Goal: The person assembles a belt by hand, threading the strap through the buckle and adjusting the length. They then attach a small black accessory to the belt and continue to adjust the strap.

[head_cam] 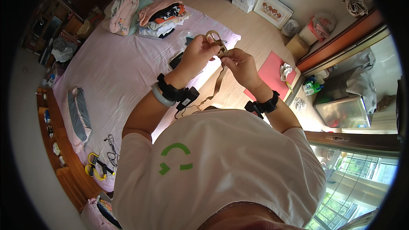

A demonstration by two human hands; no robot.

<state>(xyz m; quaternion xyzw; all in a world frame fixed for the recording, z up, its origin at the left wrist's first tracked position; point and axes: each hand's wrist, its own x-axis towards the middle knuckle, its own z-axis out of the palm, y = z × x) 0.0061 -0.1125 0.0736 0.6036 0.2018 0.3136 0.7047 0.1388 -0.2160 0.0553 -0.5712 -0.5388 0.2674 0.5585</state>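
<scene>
A tan loop-shaped piece (pixel 221 45), which looks like a buckle or clip, is held up between both hands in front of my chest. My left hand (pixel 199 54) grips its side between thumb and fingers. At its lower end, my right hand (pixel 240 64) pinches the piece where a brown strap (pixel 218 84) joins it. The strap hangs down toward my shirt, twisting a little. Fingers hide part of the piece, so its exact kind is unclear. Both wrists wear black bands with small devices.
A bed with a pink sheet (pixel 127 67) lies to the left, bearing folded clothes (pixel 163 16), a black pouch-like item (pixel 175 60) and a yellow-black jump rope (pixel 96 167). At right are a red mat (pixel 271 73), a cardboard box (pixel 297 46) and a sliding door frame (pixel 338 139).
</scene>
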